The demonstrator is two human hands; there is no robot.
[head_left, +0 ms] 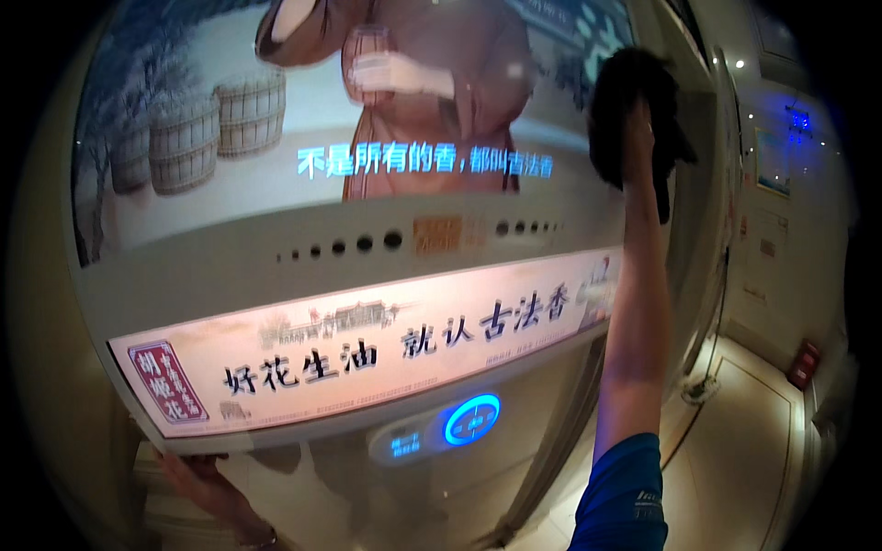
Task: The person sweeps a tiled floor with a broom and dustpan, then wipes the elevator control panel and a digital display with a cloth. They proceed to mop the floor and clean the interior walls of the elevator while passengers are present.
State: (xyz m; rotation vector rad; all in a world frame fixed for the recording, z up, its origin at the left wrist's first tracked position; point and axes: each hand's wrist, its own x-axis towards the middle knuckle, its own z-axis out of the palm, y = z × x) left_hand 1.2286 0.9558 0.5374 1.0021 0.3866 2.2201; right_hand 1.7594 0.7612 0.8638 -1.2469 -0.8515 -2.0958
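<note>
A large lit display unit fills the middle, with a picture screen above and a bright pink banner panel below. My right arm reaches up along its right side. At the upper right edge of the screen, my right hand is closed on a dark, fuzzy cloth and presses it there; the cloth covers part of the fingers. Low on the left, my left hand grips the lower edge of the unit, near the banner's corner, its fingertips partly hidden by that edge.
Under the banner glows a blue ring light on the glossy lower front. To the right runs a corridor with a pale tiled floor, a red box-like object by the wall and a framed picture.
</note>
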